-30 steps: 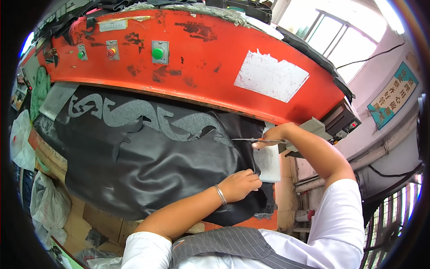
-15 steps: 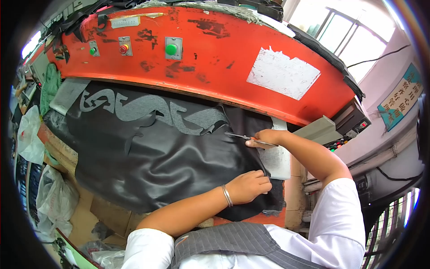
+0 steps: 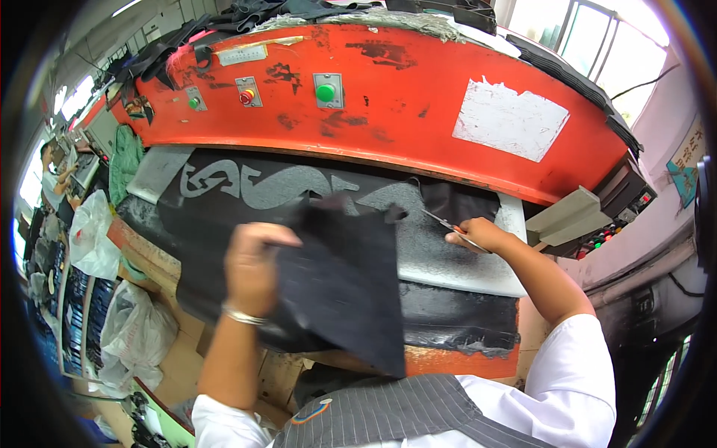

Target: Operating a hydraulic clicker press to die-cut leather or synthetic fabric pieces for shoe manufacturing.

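Note:
My left hand [image 3: 252, 269], smeared by motion, holds up the edge of a black leather sheet [image 3: 347, 287]. The lifted part hangs folded over toward me, and the rest lies across the work surface. Along its far side run curved cut-outs where a grey speckled surface shows through. My right hand [image 3: 482, 234] grips a pair of scissors [image 3: 447, 222], blades pointing away to the left. Under them lies the bare white cutting board [image 3: 470, 275]. A smaller black piece [image 3: 463, 200] sits beyond the blades, apart from the lifted part.
Across the far side stretches a red machine beam [image 3: 388, 123] with a large green button [image 3: 326, 93] and a red button [image 3: 247, 96]. Plastic bags [image 3: 138, 328] hang at the left. A grey metal bracket [image 3: 564, 216] stands at the right. Another person [image 3: 54, 187] is far off at the left.
My left hand has moved from the near right to the left, lifting and folding back the leather. The white board beneath is uncovered. My right hand still holds the scissors.

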`<state>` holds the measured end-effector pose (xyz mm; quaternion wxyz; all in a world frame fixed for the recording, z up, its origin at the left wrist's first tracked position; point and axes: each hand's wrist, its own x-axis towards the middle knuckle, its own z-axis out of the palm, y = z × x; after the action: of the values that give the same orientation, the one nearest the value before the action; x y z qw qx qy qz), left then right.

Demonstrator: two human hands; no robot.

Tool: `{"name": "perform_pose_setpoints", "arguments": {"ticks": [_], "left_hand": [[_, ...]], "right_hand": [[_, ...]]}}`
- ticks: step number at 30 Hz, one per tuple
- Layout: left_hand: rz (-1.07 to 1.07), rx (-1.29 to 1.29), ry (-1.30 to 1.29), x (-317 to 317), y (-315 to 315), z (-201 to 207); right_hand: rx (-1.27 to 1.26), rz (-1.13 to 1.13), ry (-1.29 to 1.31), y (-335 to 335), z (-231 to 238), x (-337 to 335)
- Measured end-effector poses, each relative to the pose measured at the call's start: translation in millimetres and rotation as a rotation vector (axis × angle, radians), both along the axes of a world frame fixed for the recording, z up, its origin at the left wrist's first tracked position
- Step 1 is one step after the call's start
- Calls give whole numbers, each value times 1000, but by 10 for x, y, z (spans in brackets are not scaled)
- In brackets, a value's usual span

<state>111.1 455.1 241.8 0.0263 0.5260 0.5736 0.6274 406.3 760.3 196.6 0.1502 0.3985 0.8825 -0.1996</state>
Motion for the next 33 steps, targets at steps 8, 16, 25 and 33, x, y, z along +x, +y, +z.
{"name": "perform_pose_setpoints", "arguments": {"ticks": [8,16,25,33], "left_hand": [[501,85,-800,-3223,-2957,-322],[721,-110,-306,-3202,-2535,-386],[-266,-580,606,-1198,-1476,-946],[-266,-768,991,-876,-1444,-1505]], "right_hand": [[19,-37,30,-477,20,-745],[-23,34,-210,-853,-95,-2047],[-31,-102,-154,-980,-300,-3085],[104,-149,-89,-789,-532,-2983]]}}
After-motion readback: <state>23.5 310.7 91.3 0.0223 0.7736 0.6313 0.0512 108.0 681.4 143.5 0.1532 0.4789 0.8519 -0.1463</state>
